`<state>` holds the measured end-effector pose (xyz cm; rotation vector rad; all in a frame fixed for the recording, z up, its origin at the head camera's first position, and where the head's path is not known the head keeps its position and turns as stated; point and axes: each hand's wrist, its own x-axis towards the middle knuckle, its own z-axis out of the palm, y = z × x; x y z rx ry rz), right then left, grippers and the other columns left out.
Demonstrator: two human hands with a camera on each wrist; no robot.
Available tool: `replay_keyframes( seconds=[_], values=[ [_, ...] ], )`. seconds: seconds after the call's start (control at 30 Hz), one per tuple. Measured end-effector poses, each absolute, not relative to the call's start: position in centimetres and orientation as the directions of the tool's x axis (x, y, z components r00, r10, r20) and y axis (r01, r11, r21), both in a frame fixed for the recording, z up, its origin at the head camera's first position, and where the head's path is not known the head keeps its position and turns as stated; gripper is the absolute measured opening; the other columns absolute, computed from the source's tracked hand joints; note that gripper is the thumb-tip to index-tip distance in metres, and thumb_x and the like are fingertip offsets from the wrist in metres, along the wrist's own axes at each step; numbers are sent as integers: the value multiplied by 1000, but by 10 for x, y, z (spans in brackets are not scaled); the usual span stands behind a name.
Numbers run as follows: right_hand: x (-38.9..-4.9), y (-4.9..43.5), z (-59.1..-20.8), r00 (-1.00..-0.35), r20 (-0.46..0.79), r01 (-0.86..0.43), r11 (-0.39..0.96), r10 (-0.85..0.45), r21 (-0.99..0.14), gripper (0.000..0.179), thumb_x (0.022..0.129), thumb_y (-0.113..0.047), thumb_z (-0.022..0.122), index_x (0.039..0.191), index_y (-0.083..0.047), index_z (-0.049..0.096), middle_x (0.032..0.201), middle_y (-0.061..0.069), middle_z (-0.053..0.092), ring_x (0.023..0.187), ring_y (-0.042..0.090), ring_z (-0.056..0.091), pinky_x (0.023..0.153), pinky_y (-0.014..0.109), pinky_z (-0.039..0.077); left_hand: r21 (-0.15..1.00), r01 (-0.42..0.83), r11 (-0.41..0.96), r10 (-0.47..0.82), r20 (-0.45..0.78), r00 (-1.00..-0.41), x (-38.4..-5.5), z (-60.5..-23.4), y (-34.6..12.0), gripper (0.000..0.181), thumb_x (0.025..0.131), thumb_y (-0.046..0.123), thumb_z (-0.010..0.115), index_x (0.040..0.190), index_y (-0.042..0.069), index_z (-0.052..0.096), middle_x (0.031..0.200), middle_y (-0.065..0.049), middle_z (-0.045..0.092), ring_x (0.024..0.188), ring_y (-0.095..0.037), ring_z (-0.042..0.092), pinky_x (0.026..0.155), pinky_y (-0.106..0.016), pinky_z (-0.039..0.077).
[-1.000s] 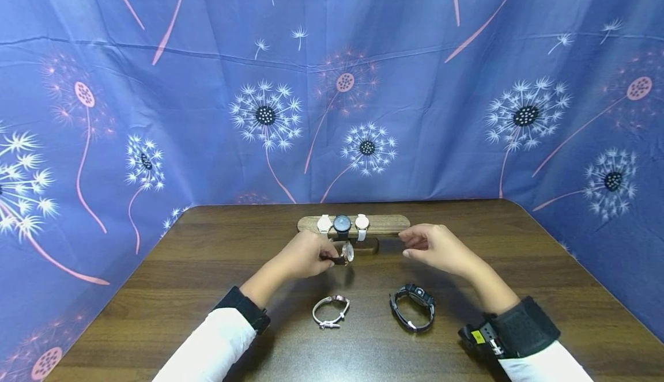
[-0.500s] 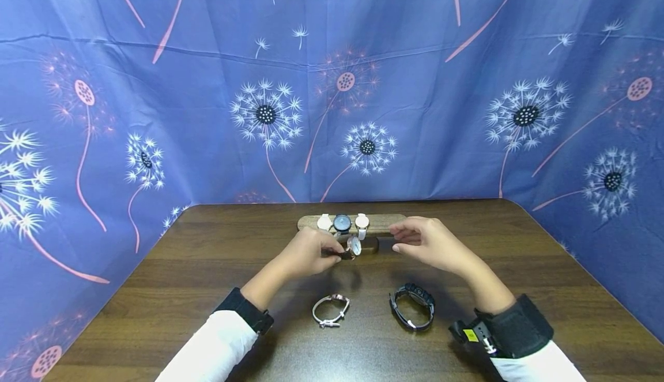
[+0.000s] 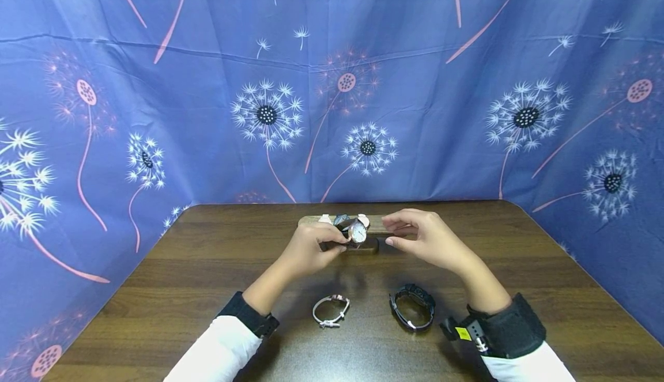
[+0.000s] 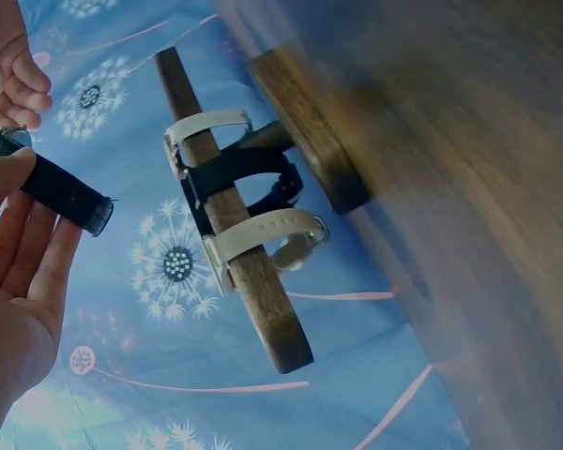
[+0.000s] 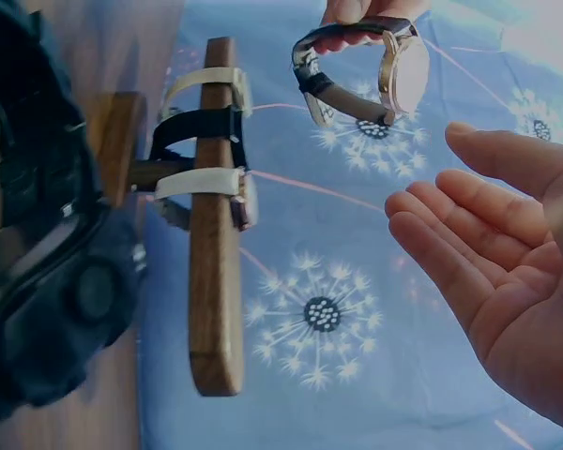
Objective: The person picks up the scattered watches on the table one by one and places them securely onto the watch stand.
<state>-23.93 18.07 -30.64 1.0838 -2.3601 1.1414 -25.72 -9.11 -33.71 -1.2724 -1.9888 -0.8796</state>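
My left hand (image 3: 311, 248) pinches a wristwatch (image 3: 358, 233) with a dark strap, rose-gold case and white dial, its strap looped closed in the right wrist view. Held up, the watch partly hides the wooden watch stand (image 4: 283, 333) behind it in the head view. Three watches hang on the stand's bar: a black-strapped watch (image 4: 230, 169) between two pale-strapped ones. Just right of the held watch, my right hand (image 3: 427, 239) has its fingers extended and a gap between thumb and fingers. It touches nothing in the right wrist view.
Nearer on the brown table (image 3: 181, 267) lie a thin white-strapped watch (image 3: 339, 298) and a chunky black watch (image 3: 424, 297), both looped closed. A blue dandelion-print cloth (image 3: 441, 111) hangs behind the table.
My left hand has lifted the dark-strapped watch up and slightly right, turning its dial toward the head camera. My right hand has moved left and a little up, closer to it.
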Motion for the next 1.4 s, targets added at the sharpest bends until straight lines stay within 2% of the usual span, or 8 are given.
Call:
replay_keyframes(
  seconds=[0.1, 0.33, 0.6, 0.77, 0.9, 1.03, 1.2, 1.4],
  values=[
    [-236, 177, -303, -653, 575, -756, 387, -492, -528, 33, 79, 2, 78, 111, 3, 67, 105, 12, 69, 94, 30, 68, 83, 31, 56, 189, 936, 298, 501, 803, -322, -256, -336, -89, 16, 71, -4, 81, 82, 6, 76, 82, -1, 72, 79, -12, 68, 78, -22, 53],
    [-230, 171, -295, -626, 611, -780, 409, -485, -474, 41, 78, -3, 80, 115, 2, 66, 113, 11, 67, 103, 26, 65, 87, 28, 54, 203, 945, 257, 445, 843, -302, -252, -330, -82, 13, 72, -4, 80, 80, 5, 76, 82, -2, 72, 78, -12, 69, 79, -21, 53],
    [-227, 165, -292, -575, 665, -815, 402, -477, -417, 49, 73, -5, 84, 118, 3, 64, 117, 14, 65, 106, 27, 65, 92, 28, 51, 151, 964, 218, 391, 891, -229, -252, -327, -78, 17, 69, -8, 79, 77, 6, 75, 80, -3, 73, 76, -13, 69, 76, -24, 55],
    [-226, 161, -292, -558, 687, -828, 371, -465, -421, 60, 70, -5, 86, 124, 4, 61, 124, 15, 61, 108, 30, 64, 94, 26, 50, 180, 966, 186, 372, 897, -239, -249, -326, -75, 17, 70, -11, 77, 77, 5, 75, 80, -5, 72, 77, -16, 70, 77, -26, 56],
    [-226, 157, -294, -543, 702, -838, 345, -461, -422, 66, 69, -5, 87, 127, 4, 59, 127, 15, 60, 111, 30, 62, 95, 25, 49, 221, 959, 176, 367, 889, -272, -247, -327, -74, 15, 71, -11, 76, 74, 4, 73, 82, -5, 72, 80, -18, 70, 80, -26, 55],
    [-225, 154, -295, -501, 725, -864, 331, -472, -380, 70, 66, -5, 89, 128, 4, 58, 127, 14, 60, 112, 29, 61, 95, 27, 49, 244, 954, 175, 364, 884, -293, -244, -327, -72, 14, 70, -10, 76, 72, 3, 72, 83, -7, 72, 83, -19, 69, 82, -27, 55],
    [-222, 152, -294, -444, 755, -887, 354, -483, -296, 71, 64, -9, 90, 127, 2, 60, 125, 12, 62, 110, 28, 61, 94, 27, 50, 255, 953, 164, 374, 878, -299, -241, -328, -70, 14, 69, -10, 77, 71, 3, 72, 83, -8, 72, 84, -21, 69, 82, -27, 55],
    [-221, 151, -295, -414, 772, -898, 357, -482, -258, 67, 64, -11, 90, 124, 0, 63, 120, 11, 64, 106, 26, 63, 92, 25, 51, 268, 949, 164, 374, 874, -311, -238, -328, -68, 15, 70, -11, 77, 71, 3, 72, 84, -8, 72, 86, -21, 69, 82, -26, 55]
  ],
)
